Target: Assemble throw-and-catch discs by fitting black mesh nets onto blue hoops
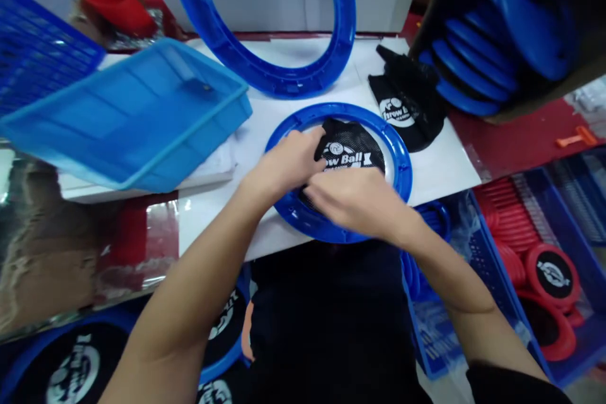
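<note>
A flat blue plastic ring [402, 177] lies on the white work surface before me. Inside it sits a round black mesh [362, 142] with white "Throw Ball" lettering, its edge not reaching the ring on the far right side. My left hand [296, 158] reaches over the ring's left side, fingers curled on the mesh's left edge. Lower down, my right hand [353, 199] is closed at the near-left edge of the mesh, slightly blurred; its fingertips hide what they pinch. Behind, a second blue ring [345, 6] stands upright.
A light blue tray [142, 120] tilts at the left. More black mesh pieces [411, 101] lie at the right, beside a box of blue rings [473, 63]. Below right, a blue crate [525, 322] holds red discs [552, 271]. Finished-looking blue-rimmed discs [76, 360] lie below left.
</note>
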